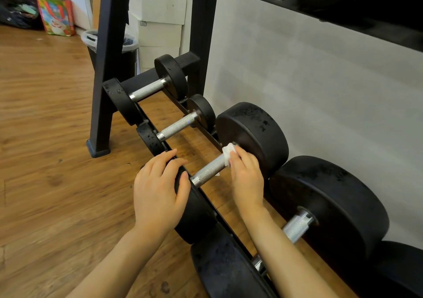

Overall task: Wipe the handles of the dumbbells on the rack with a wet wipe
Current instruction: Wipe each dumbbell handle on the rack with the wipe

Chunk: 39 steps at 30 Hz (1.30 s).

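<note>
Several black dumbbells with knurled steel handles lie across the low rack rails (pixel 207 135). My right hand (pixel 246 176) holds a folded white wet wipe (pixel 229 152) wrapped on the far end of the third dumbbell's handle (pixel 209 170), right by its back weight (pixel 254 135). My left hand (pixel 158 190) grips the near weight of that same dumbbell, fingers curled over its rim. Two smaller dumbbells' handles, one (pixel 148 89) and another (pixel 178 126), lie to the left. A larger dumbbell's handle (pixel 296 225) lies to the right, partly behind my right forearm.
The rack's black upright leg (pixel 107 68) stands on the wooden floor at the left. A black bin with a clear liner (pixel 91 39) stands behind it. A colourful bag (pixel 57 16) leans at the far wall. An upper shelf (pixel 343 7) overhangs at the top right.
</note>
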Tool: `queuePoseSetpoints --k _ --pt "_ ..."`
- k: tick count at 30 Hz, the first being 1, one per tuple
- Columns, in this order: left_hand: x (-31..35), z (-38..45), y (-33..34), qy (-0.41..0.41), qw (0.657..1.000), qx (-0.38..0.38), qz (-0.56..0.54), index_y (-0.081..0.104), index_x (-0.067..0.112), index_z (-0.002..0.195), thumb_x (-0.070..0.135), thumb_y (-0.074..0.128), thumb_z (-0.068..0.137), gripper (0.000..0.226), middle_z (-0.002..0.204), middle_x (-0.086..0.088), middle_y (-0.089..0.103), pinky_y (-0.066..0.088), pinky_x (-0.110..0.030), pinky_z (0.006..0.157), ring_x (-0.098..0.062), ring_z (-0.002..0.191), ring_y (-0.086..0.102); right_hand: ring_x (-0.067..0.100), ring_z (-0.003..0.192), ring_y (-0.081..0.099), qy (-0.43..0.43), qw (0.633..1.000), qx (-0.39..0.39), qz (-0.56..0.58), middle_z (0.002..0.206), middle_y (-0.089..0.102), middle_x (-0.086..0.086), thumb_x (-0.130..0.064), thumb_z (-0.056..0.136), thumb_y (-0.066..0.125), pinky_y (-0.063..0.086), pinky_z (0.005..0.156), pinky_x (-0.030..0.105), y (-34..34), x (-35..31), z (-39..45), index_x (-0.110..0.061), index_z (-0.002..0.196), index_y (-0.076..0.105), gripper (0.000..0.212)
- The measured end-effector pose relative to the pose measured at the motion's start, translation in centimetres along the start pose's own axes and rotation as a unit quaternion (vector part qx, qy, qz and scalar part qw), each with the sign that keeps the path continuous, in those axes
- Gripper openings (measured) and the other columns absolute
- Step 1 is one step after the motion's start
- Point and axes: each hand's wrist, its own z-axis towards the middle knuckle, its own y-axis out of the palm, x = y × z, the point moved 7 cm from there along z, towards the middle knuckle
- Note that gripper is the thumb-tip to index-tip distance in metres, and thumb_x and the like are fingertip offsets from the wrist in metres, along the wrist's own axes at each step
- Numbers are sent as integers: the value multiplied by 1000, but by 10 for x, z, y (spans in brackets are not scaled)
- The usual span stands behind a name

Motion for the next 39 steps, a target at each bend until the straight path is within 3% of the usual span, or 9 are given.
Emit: queuePoseSetpoints --k 7,12,15,20,24,28,34,39 --pt "1 0 0 0 1000 1 3 70 17 111 34 42 93 38 129 -1 63 37 -35 96 -21 122 54 26 96 62 -48 999 13 -9 116 67 10 -6 67 82 55 69 27 -2 -11 -3 -2 115 67 50" --pt "0 0 0 2 1000 2 1 70 16 111 34 41 93 38 129 -2 63 39 -37 96 -22 122 54 23 80 63 -3 1000 18 -6 118 67 11 -1 67 83 54 58 30 -4 0 -3 -2 117 65 53" --pt "0 0 0 0 1000 1 2 70 17 111 34 41 93 39 129 -1 62 38 -36 96 -22 122 54 24 82 65 -35 999 9 -6 112 69 12 0 65 83 55 59 30 -1 -5 -6 0 117 66 55" --pt "0 0 -1 1 1000 2 0 70 16 112 34 42 93 38 129 -1 62 35 -33 95 -21 122 54 24 84 65 -4 1000 7 13 117 67 11 -1 72 79 55 67 30 -1 8 -5 -3 122 64 52" --pt "0 0 0 1 1000 1 1 70 16 112 34 41 93 38 129 -1 62 34 -32 95 -21 122 53 22 83 63 -55 998 6 28 117 67 9 -9 79 70 55 67 30 1 -3 -8 -6 119 65 41" --pt "0 0 0 0 1000 -1 -4 70 17 112 34 41 93 38 129 -1 62 35 -34 96 -21 123 53 24 88 66 8 998 28 52 121 66 8 -3 78 76 56 72 33 -4 10 -5 -6 118 66 42" --pt "0 0 0 -2 1000 0 -2 70 17 112 34 42 93 38 129 -1 62 39 -37 95 -20 122 54 20 80 61 -88 994 16 59 121 66 6 -6 82 67 50 68 25 3 -11 -11 -7 105 70 23" --pt "1 0 -1 1 1000 2 -5 70 17 112 34 41 93 39 129 -1 62 39 -37 95 -21 122 54 26 90 69 12 997 52 53 112 70 9 -2 74 78 60 71 39 -7 10 -6 -4 109 71 35"
